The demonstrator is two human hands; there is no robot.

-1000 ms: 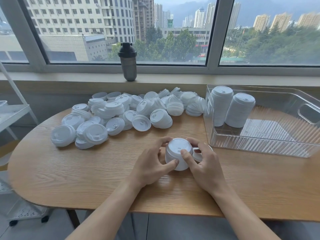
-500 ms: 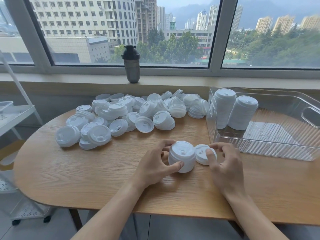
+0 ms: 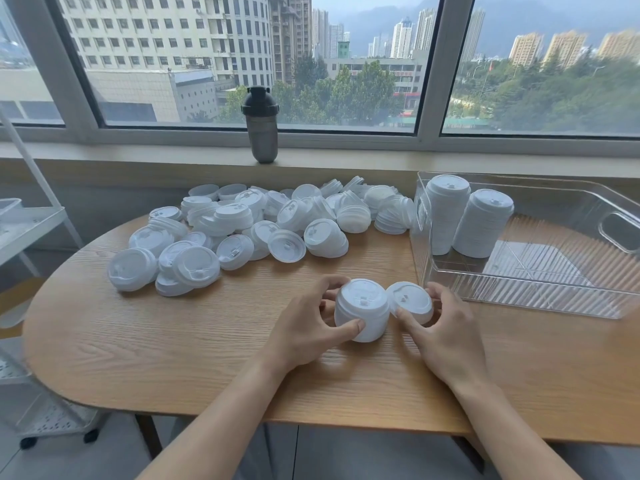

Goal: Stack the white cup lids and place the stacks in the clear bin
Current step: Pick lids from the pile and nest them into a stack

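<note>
A short stack of white cup lids (image 3: 362, 310) stands on the wooden table (image 3: 173, 348) in front of me. My left hand (image 3: 308, 327) grips it, thumb at the front and fingers curled behind. Just right of it sits a smaller lot of lids (image 3: 410, 301), tilted, which my right hand (image 3: 446, 334) holds between thumb and fingers. A big heap of loose white lids (image 3: 263, 226) covers the far left half of the table. The clear bin (image 3: 540, 289) at the right holds two tall lid stacks (image 3: 467, 220) in its far left corner.
A dark shaker bottle (image 3: 260, 124) stands on the window sill behind the heap. A white wire rack (image 3: 24, 230) stands at the left of the table. The bin's near wall lies close to my right hand.
My right hand left the stack, moved right and took hold of the lids lying beside it. My left hand has stayed on the stack.
</note>
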